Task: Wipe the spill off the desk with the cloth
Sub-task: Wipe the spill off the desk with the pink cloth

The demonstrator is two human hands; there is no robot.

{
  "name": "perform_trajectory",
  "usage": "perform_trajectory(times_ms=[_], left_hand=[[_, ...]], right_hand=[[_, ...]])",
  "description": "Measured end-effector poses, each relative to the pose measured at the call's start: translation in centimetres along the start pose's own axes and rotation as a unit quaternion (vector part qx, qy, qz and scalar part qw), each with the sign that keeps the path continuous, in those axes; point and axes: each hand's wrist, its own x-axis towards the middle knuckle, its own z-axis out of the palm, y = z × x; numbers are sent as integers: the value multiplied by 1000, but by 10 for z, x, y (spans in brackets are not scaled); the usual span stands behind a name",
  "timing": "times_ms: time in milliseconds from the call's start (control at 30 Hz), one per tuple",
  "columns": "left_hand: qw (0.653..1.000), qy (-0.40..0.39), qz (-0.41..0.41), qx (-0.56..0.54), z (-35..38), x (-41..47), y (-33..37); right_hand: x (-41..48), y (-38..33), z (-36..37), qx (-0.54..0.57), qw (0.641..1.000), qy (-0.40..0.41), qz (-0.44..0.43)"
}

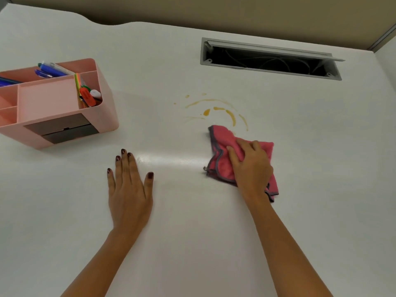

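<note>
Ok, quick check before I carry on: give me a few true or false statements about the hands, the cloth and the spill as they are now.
1. The right hand presses on the pink cloth. True.
2. The cloth covers the whole spill. False: the brown streaks lie bare on the desk, just beyond the cloth's far edge.
3. The left hand lies flat on the desk, holding nothing. True.
4. The pink organizer stands between the cloth and the spill. False: it stands far to the left.
5. The cable hatch is shut. False: it is open, with cables showing.
</note>
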Motion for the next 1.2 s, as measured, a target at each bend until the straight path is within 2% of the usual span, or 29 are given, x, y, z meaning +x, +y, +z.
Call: perform_trajectory(times_ms=[167,267,400,533,600,700,900,967,1100,1200], left_hand=[[1000,4,0,18,1,0,0],[1000,5,1,20,1,0,0],[1000,5,0,19,1,0,2],[1000,4,-1,18,1,0,2],[1000,2,-1,20,1,1,2],[1000,3,-2,17,1,1,2],[1000,6,-3,18,2,1,1],[1000,6,-2,21,2,0,1],[1000,6,-2,20,2,1,1],[1000,9,-3,13,2,1,2]], right_hand=[[42,9,4,-2,996,31,81],[68,-2,12,-11,995,23,97],[76,-30,26,-6,999,-16,31],[45,-49,33,30,995,-60,-69],[29,-43,30,33,994,-60,-90],[23,-21,22,16,997,-31,-67],[58,-11,18,12,998,12,62],[58,-24,22,14,999,-6,41],[31,-36,24,23,996,-46,-69],[26,-21,19,17,998,-16,-53]])
